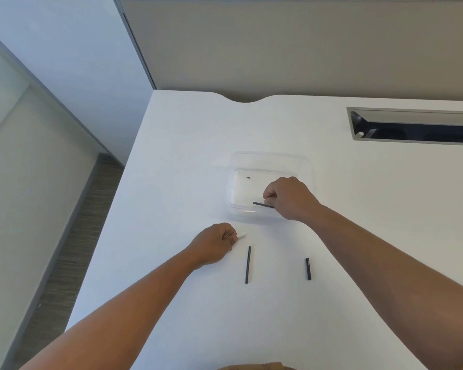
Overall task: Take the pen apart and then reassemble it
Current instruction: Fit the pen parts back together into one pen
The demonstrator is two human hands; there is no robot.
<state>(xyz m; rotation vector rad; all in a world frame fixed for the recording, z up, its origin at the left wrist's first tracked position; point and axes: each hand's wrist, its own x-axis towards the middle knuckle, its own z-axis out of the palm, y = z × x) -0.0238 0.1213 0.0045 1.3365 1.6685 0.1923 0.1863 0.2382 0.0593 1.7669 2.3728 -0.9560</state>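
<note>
head view shows the pen in pieces near the middle of the frame: a long thin dark rod (248, 264) and a shorter, thicker dark piece (308, 268) lie apart on the white desk (171, 161), both roughly upright in the picture. just above them the right hand (289, 198) is curled closed, pinching a third dark piece (262, 204) over the near wall of a clear plastic tray (271, 156). lower left of that, the left hand (214, 244) is fisted around something small and whitish (241, 235) whose tip pokes out past the knuckles; what it is i cannot tell. the risks, as i judge them: the slim round parts could roll on the smooth matte desktop if nudged by a forearm, and a tiny dark speck (248, 178) on the tray floor, maybe a small part, could easily be overlooked. the tray is glossy and see-through with rounded corners. a metal-framed cable slot (412, 113) sits at upper right.
</note>
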